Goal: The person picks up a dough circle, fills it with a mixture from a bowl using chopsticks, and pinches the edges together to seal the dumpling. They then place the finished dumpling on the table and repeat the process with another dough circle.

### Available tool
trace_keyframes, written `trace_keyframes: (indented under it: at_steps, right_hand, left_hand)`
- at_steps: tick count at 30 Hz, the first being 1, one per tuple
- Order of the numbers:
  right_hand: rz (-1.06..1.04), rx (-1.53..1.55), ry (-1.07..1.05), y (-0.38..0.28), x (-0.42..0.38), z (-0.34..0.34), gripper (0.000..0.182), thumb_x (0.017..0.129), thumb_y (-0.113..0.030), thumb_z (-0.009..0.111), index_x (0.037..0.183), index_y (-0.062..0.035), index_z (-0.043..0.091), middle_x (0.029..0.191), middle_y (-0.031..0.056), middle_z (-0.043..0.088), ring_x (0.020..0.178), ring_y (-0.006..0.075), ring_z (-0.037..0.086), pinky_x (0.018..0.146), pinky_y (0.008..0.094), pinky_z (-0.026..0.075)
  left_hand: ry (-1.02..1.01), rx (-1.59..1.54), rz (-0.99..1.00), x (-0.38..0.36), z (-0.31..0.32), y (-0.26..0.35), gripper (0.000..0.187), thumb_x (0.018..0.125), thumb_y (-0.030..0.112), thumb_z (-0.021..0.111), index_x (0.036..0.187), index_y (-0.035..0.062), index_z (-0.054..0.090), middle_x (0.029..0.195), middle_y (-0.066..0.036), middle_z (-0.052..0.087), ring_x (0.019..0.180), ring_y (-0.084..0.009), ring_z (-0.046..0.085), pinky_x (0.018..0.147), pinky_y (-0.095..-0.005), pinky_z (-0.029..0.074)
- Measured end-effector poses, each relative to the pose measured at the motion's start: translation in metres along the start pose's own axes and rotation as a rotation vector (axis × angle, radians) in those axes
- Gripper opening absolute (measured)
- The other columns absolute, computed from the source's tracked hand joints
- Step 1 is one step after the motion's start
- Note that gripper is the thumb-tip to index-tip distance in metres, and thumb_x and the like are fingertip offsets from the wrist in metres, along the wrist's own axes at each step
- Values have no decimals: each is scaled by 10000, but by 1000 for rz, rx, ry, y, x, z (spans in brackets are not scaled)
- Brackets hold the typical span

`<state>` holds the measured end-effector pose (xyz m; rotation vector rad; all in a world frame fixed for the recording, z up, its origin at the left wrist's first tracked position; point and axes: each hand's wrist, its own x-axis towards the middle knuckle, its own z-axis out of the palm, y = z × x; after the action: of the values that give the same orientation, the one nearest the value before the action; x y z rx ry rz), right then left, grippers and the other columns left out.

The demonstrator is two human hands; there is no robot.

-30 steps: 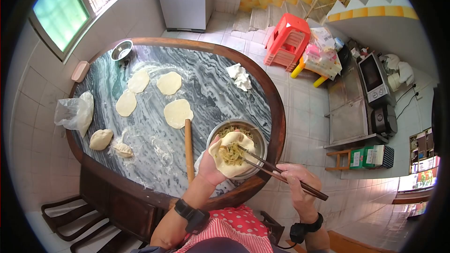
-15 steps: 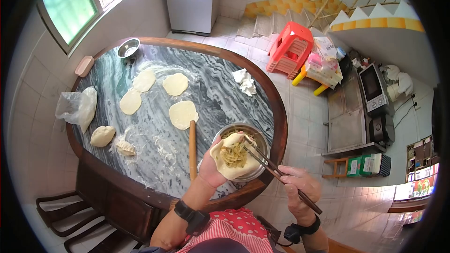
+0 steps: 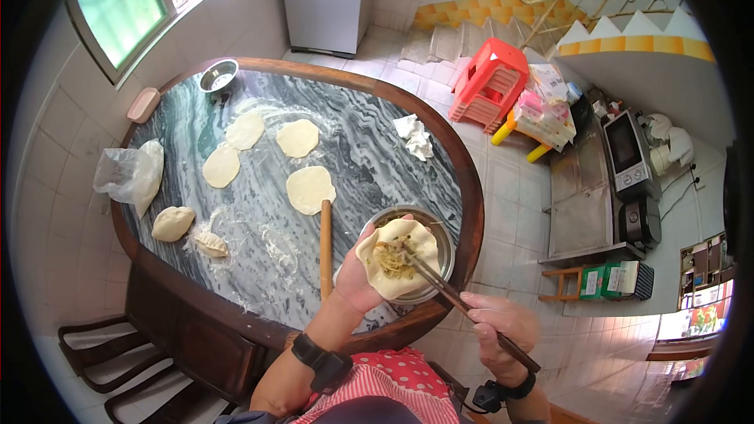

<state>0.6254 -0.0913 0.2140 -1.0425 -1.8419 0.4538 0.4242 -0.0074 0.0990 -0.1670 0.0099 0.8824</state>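
On the palm of my left hand (image 3: pixel 358 284) lies a round dough wrapper (image 3: pixel 422 245), cupped up around a mound of shredded filling (image 3: pixel 390 261). My right hand (image 3: pixel 503 328) grips a pair of dark chopsticks (image 3: pixel 449 289), their tips pressed into that filling. Beneath the wrapper stands a metal bowl (image 3: pixel 446 255), partly covered, with more filling at its far side. A wooden rolling pin (image 3: pixel 326 251) lies to the left of my left hand, its far end touching a flat dough round (image 3: pixel 310 190).
More dough rounds (image 3: pixel 297 139) lie on the marble table (image 3: pixel 353 129). Dough lumps (image 3: pixel 173 224) and a plastic bag (image 3: pixel 141 177) are at the left. A small metal bowl (image 3: pixel 218 76) and crumpled tissue (image 3: pixel 413 137) sit toward the back. Red stools (image 3: pixel 491 82) stand beyond.
The chopstick tips have moved down and left, from the wrapper's far edge into the middle of the filling. The wrapper's edge now curls up more around it.
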Motion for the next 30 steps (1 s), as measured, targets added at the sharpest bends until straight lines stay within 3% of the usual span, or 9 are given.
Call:
trace_keyframes:
  at_steps: [9,15,18,25,27,30]
  right_hand:
    - [32,4,-108,-3,6,5,143,860,-105,707,941,-2,649,969,196,706,828,284,707,709,331,564]
    - [101,108,21,-1,5,4,89,883,-59,662,928,16,647,966,215,703,831,275,706,718,326,563]
    - [160,98,-20,3,5,8,112,901,-87,647,917,24,643,964,224,701,826,281,704,722,322,559]
    - [237,202,129,9,0,2,182,968,-106,544,892,42,618,936,215,691,850,261,682,771,345,553]
    - [305,313,273,13,-3,-1,201,974,-111,525,888,50,609,964,221,687,875,262,678,785,353,557]
    - [387,250,233,29,-12,-2,171,965,-64,534,909,71,623,972,204,687,848,223,682,772,325,564]
  left_hand:
    - [-46,-12,-2,2,-6,-1,580,1036,478,248,1472,112,361,1448,-165,449,1323,-350,445,1108,-530,347]
    - [-45,-25,21,-1,-7,4,540,1042,429,263,1470,113,359,1452,-163,444,1323,-360,442,1098,-545,353]
    - [15,-30,44,-3,-5,5,527,1041,415,280,1461,110,370,1437,-161,460,1312,-365,452,1091,-552,358]
    - [17,20,95,-13,-9,19,502,1034,380,322,1445,100,394,1415,-178,475,1265,-392,489,1058,-590,376]
    - [84,25,176,-19,-9,28,493,1031,365,326,1436,96,404,1415,-195,470,1270,-398,483,1047,-599,381]
    - [100,51,244,-29,-13,43,487,1024,353,323,1427,96,418,1408,-204,457,1293,-385,456,1066,-573,375]
